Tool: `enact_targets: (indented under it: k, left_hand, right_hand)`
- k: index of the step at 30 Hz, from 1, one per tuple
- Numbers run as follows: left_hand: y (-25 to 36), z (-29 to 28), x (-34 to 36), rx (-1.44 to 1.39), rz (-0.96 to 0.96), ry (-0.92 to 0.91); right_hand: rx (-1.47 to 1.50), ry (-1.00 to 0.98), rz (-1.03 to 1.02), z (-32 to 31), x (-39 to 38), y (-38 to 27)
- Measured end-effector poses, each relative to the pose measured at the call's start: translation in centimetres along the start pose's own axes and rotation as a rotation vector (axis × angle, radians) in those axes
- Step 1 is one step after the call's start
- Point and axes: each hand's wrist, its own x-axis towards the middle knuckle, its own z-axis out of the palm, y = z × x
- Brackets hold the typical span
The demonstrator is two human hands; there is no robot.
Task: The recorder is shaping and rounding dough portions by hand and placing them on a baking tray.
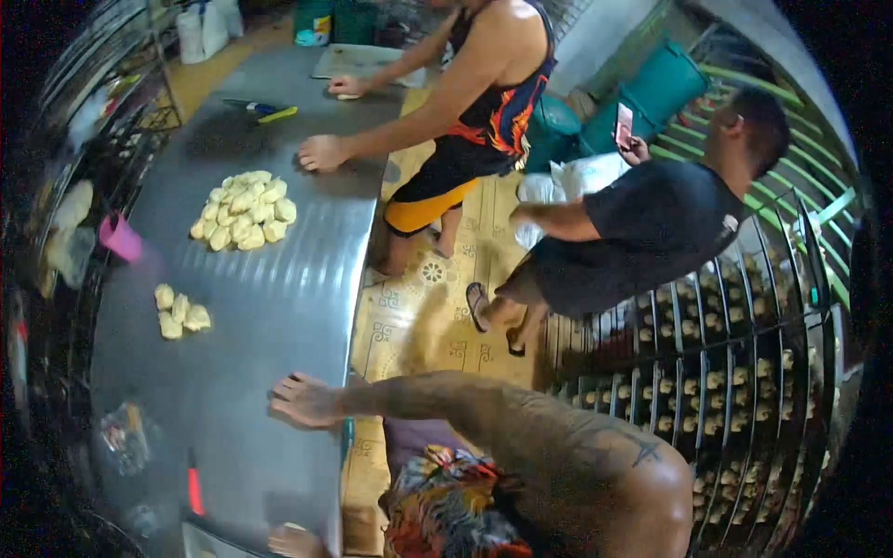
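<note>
My right hand lies palm down on the grey metal table near its right edge. Its fingers are stretched out and a little blurred; whatever is under the palm is hidden. At the bottom edge, my left hand is cut off by the frame, with its fingers mostly hidden and a small pale patch at its top. A few dough pieces sit farther left on the table. Beyond them is a larger pile of pale dough pieces. A red-handled tool lies left of my hands.
Across the table's far end, a co-worker's hands press on the surface. A person stands at right with a phone. Racks of dough pieces fill the right. A pink cup and yellow-handled tool are on the table.
</note>
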Motion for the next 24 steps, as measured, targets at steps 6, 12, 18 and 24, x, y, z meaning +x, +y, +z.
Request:
enact_targets:
  k: [6,12,18,24]
  left_hand:
    - [-1.1,0.4,10.1,-0.973,-0.394,-0.403]
    - [-0.5,-3.3,1.8,-0.605,-0.283,-0.398]
    - [1.1,-2.2,12.2,-0.726,-0.456,-0.537]
    - [0.0,-1.1,-2.3,-0.283,-0.012,0.282]
  right_hand:
    - [0.071,-0.002,0.301,-1.0,4.6,-2.6]
    - [0.042,0.032,0.046,0.5,0.0,-5.0]
    - [0.081,0.059,0.138,0.7,7.9,-3.0]
    - [0.22,-0.185,-0.141,0.5,-0.5,-4.1]
